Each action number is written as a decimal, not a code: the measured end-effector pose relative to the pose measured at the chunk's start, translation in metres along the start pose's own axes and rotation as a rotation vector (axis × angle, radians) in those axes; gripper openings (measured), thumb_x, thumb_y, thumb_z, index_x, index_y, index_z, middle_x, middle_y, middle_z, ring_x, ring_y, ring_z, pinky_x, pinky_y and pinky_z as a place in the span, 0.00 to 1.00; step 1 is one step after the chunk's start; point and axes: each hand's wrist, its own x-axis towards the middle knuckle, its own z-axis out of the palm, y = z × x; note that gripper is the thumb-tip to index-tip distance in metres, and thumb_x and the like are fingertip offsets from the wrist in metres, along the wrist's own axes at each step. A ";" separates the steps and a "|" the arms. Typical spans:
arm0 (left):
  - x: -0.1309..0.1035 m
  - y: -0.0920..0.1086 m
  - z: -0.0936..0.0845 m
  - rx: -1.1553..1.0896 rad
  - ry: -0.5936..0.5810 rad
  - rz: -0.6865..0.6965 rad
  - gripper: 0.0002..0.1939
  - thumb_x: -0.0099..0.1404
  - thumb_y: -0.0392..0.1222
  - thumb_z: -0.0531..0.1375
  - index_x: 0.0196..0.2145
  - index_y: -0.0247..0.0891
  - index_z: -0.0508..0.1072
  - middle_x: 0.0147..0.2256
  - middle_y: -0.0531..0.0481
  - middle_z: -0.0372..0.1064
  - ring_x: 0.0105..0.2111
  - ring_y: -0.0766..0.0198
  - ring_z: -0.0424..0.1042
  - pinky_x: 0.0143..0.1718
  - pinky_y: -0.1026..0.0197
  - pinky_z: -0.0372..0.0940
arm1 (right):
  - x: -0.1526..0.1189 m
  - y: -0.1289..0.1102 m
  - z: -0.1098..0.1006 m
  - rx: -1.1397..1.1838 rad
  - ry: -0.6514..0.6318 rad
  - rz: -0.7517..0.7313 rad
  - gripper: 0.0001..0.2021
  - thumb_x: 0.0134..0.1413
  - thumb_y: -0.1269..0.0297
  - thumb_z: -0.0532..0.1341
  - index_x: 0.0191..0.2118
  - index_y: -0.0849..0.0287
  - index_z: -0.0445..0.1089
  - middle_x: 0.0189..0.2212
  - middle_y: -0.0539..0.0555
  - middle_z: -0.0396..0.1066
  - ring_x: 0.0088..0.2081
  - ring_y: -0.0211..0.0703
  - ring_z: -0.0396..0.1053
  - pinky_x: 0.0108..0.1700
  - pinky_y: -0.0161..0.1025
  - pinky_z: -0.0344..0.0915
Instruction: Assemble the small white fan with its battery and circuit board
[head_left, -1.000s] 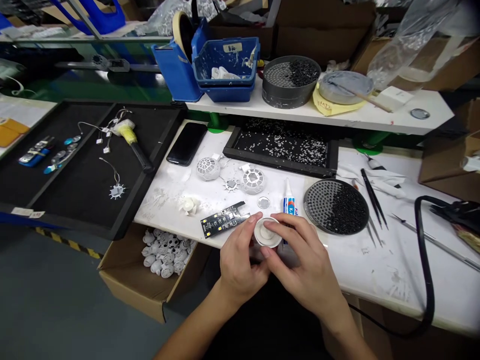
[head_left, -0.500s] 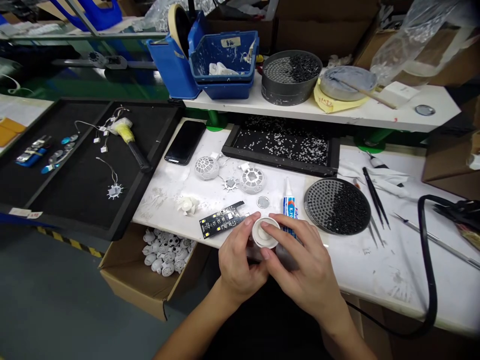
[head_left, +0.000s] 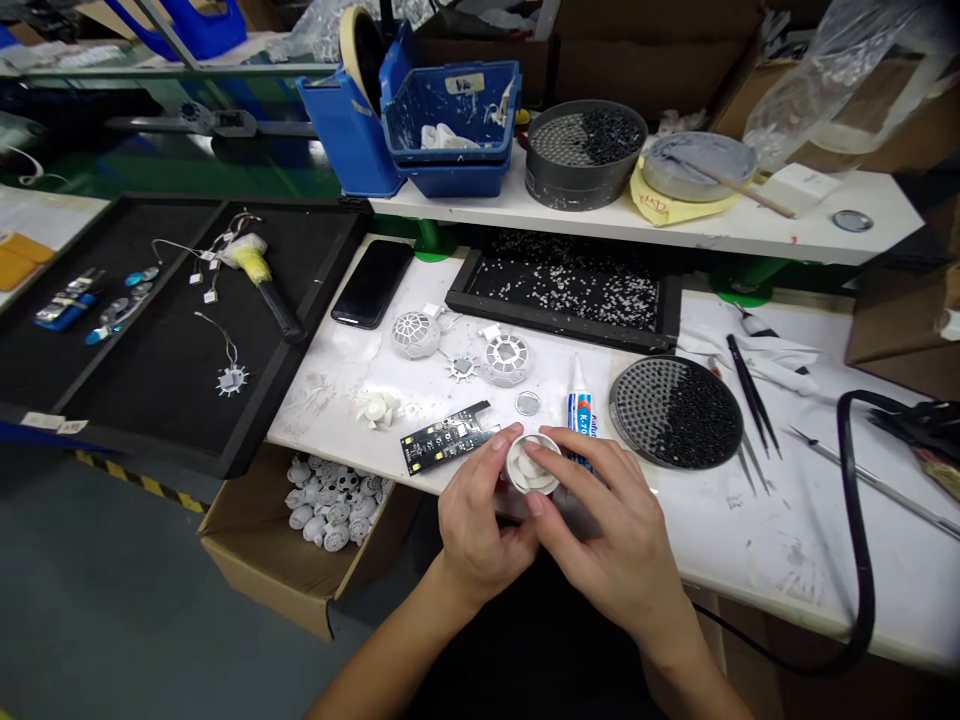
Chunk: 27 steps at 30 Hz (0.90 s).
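A small round white plastic housing [head_left: 532, 483] is held between my two hands at the table's front edge, its round opening facing up. My left hand [head_left: 484, 510] wraps its fingers around the housing's left side. My right hand [head_left: 611, 510] grips the right rim, with one fingertip reaching inside onto a white bladed piece. Just beyond the hands lie a black circuit board [head_left: 442, 440] with yellow LEDs and a blue-and-white glue tube [head_left: 580, 410]. A loose white fan wheel [head_left: 377, 409] and a small round metal disc [head_left: 527, 403] sit nearby.
Two patterned white domes [head_left: 506, 358] stand behind the board, near a phone [head_left: 373, 284]. At right are a round plate of black bits [head_left: 634, 400], black tweezers [head_left: 752, 395] and a thick black cable [head_left: 855, 500]. A cardboard box [head_left: 262, 580] of white parts sits lower left.
The white piece inside the housing has turned under my right fingertip, and its blades show more plainly. Both hands keep nearly the same place and grip.
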 end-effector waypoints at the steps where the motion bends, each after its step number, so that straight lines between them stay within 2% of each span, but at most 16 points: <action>1: 0.000 0.000 0.000 -0.002 0.002 0.002 0.43 0.66 0.35 0.70 0.73 0.29 0.57 0.60 0.28 0.74 0.59 0.47 0.78 0.56 0.46 0.80 | 0.000 0.000 0.000 0.005 0.002 0.004 0.20 0.68 0.69 0.65 0.63 0.57 0.73 0.60 0.58 0.73 0.58 0.49 0.72 0.60 0.50 0.67; 7: 0.000 0.000 -0.001 -0.015 0.003 -0.004 0.43 0.67 0.37 0.71 0.73 0.28 0.58 0.59 0.27 0.74 0.59 0.46 0.78 0.56 0.46 0.79 | 0.000 0.001 0.000 0.026 0.002 0.011 0.21 0.68 0.69 0.65 0.65 0.57 0.72 0.60 0.58 0.72 0.59 0.49 0.72 0.61 0.50 0.67; 17: 0.002 0.001 0.000 -0.014 -0.002 0.003 0.43 0.65 0.32 0.70 0.72 0.26 0.58 0.59 0.26 0.74 0.59 0.47 0.78 0.55 0.47 0.80 | -0.001 0.002 0.001 0.018 0.001 -0.007 0.18 0.69 0.69 0.65 0.61 0.56 0.74 0.60 0.58 0.72 0.57 0.48 0.72 0.59 0.50 0.69; 27: 0.002 0.001 -0.001 -0.025 -0.001 -0.005 0.43 0.65 0.33 0.70 0.72 0.28 0.58 0.60 0.27 0.74 0.59 0.47 0.78 0.57 0.46 0.79 | -0.001 0.002 0.001 0.079 -0.005 0.039 0.23 0.68 0.70 0.66 0.66 0.56 0.69 0.61 0.57 0.72 0.61 0.49 0.71 0.62 0.50 0.70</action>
